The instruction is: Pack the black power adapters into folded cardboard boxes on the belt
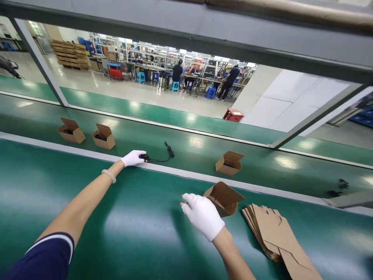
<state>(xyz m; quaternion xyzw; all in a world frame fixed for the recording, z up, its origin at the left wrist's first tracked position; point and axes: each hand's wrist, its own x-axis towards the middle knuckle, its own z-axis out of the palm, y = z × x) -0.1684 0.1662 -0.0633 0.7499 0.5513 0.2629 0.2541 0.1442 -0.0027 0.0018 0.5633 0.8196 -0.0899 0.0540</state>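
My left hand [133, 158] grips the black adapter [145, 157] on the belt [262, 173], right hand [202, 216] open beside my folded-up carton [224, 198], not yet filled I'd say, flat cartons [271, 233] stacked unused.

Near table [131, 233]: open carton [224, 198]; flat carton stack [274, 233] just right of it. Conveyor belt [189, 153] behind: far-left box [71, 131], second box [104, 137] beside it, third box [229, 163] at right; corded adapter [145, 157], possibly a charger, between.

The left hand [133, 158] covers most of a small black part [145, 157], so its shape is unclear. The flat carton stack [276, 237] runs off the bottom edge. The dark contents of the far-left boxes [72, 131] are too small to tell.
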